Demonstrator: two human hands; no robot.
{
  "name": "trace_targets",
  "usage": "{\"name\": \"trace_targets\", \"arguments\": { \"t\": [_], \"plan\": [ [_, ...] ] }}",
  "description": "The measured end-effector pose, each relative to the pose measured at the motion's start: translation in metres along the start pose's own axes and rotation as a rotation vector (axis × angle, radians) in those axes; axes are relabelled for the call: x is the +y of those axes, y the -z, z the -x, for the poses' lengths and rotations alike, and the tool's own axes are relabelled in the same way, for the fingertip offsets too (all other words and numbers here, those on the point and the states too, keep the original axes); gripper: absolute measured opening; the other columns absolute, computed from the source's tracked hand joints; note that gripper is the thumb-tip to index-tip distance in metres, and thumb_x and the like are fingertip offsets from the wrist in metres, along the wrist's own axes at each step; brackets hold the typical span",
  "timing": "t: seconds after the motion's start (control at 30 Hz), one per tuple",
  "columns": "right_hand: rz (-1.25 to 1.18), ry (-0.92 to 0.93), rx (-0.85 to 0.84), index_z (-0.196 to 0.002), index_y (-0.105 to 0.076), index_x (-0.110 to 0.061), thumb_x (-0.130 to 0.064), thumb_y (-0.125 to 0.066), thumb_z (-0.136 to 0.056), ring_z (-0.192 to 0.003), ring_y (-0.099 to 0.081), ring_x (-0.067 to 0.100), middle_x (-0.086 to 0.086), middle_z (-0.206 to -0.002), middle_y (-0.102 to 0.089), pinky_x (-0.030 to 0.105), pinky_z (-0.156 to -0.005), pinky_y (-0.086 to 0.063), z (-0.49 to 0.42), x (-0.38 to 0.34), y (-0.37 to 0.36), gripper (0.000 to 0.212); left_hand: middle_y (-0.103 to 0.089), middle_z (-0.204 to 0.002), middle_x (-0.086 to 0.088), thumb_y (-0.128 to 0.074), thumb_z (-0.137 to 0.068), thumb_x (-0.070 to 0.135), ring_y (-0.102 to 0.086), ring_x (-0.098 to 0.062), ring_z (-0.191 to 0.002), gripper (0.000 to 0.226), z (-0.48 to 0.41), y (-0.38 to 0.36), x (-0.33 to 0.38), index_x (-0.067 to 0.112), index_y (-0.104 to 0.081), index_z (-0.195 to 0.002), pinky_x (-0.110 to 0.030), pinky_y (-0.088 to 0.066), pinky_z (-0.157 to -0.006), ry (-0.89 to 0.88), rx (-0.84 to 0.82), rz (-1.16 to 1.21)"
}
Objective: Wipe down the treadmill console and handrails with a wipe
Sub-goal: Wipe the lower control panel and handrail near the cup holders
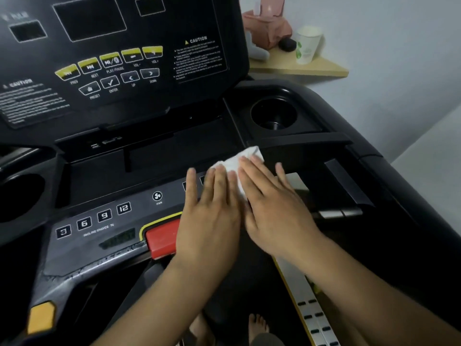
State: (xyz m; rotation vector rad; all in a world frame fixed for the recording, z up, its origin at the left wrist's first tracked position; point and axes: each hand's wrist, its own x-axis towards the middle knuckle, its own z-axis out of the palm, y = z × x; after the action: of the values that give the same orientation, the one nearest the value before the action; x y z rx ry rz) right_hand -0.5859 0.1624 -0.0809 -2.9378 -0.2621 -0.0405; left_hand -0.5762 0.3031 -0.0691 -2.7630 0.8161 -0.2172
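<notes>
Fingers lie flat, your left hand and right hand pressing the wipe; the red button beside them could get bumped.

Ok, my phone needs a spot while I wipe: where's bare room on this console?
The recessed tray between display panel and button strip is bare, left of the wipe; the right cup holder looks bare too. Crowded: left hand and right hand press the wipe at the strip's right end; the shelf holds a paper cup and pink box.
</notes>
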Motion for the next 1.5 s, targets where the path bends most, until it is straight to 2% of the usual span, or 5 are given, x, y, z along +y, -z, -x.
{"name": "trace_targets", "arguments": {
  "t": [0.3, 0.5, 0.93, 1.2, 1.5],
  "plan": [
    [0.075, 0.093, -0.034, -0.149, -0.03, -0.019, -0.044, -0.031, -0.096, -0.147, -0.012, 0.011, -0.001, -0.158, -0.024, 0.059, -0.114, -0.011, 0.053, -0.003, -0.008, 0.059, -0.031, -0.151, -0.029, -0.072, -0.079, 0.042, -0.028, -0.04, -0.142, 0.089, 0.053, -0.012, -0.001, -0.004, -0.035, -0.145, -0.063, -0.017, -0.112, -0.08, -0.072, 0.254],
    [0.05, 0.117, -0.076, -0.152, -0.018, -0.022, -0.048, -0.014, -0.093, -0.147, 0.003, 0.008, -0.006, -0.161, -0.009, 0.058, -0.117, 0.001, -0.003, -0.035, 0.0, 0.064, 0.013, -0.158, -0.025, -0.012, -0.09, 0.058, 0.011, -0.037, -0.148, 0.086, 0.037, -0.005, -0.03, 0.001, 0.014, -0.149, -0.064, 0.019, -0.109, 0.117, -0.042, 0.103],
    [0.005, 0.507, -0.09, -0.153, -0.02, -0.02, -0.043, -0.023, -0.089, -0.148, 0.002, 0.012, -0.002, -0.162, -0.009, 0.061, -0.112, 0.011, -0.06, -0.192, -0.025, 0.068, 0.01, -0.162, -0.012, -0.044, -0.089, 0.054, 0.014, -0.023, -0.149, 0.094, 0.146, -0.05, -0.141, 0.007, 0.007, -0.153, -0.065, 0.003, -0.115, 0.526, -0.168, 0.26],
    [0.012, 0.684, -0.128, -0.149, -0.033, -0.015, -0.04, -0.035, -0.088, -0.148, -0.013, 0.015, 0.0, -0.158, -0.025, 0.063, -0.113, -0.002, -0.023, -0.222, -0.037, 0.066, -0.057, -0.116, 0.029, -0.06, -0.073, 0.049, -0.054, 0.005, -0.113, 0.086, 0.217, -0.047, -0.152, 0.031, -0.026, -0.149, -0.033, -0.016, -0.119, 0.586, 0.052, 0.778],
    [0.135, 0.526, -0.15, -0.154, -0.005, -0.021, -0.045, -0.01, -0.089, -0.146, 0.01, 0.006, -0.006, -0.162, 0.001, 0.059, -0.114, 0.012, -0.064, -0.218, -0.021, 0.069, -0.012, -0.162, -0.007, -0.057, -0.081, 0.041, -0.005, -0.014, -0.149, 0.099, 0.154, -0.047, -0.166, 0.011, 0.002, -0.154, -0.04, -0.002, -0.122, 0.504, -0.012, 0.605]
  ]
}}
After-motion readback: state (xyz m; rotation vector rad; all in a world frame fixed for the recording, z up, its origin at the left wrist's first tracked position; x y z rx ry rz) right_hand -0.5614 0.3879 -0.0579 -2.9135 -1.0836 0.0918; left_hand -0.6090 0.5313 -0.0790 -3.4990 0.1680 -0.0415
